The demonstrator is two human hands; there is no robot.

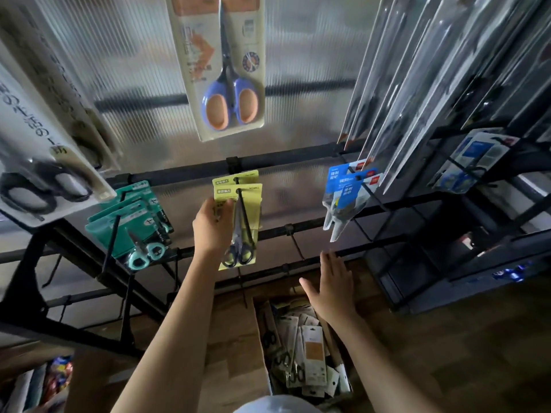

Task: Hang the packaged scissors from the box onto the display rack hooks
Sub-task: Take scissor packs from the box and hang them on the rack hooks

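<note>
From the head cam: my left hand [212, 227] is pinching the top edge of a yellow-carded scissors pack [238, 225] so its hang hole lines up with the black hook [245, 213], where another yellow pack already sits behind it. It's probably on the hook already, hard to tell in this light. My right hand [329, 289] is flat and empty, fingers spread, hovering over the cardboard box [238, 338] so it's ready to grab another pack.
</note>
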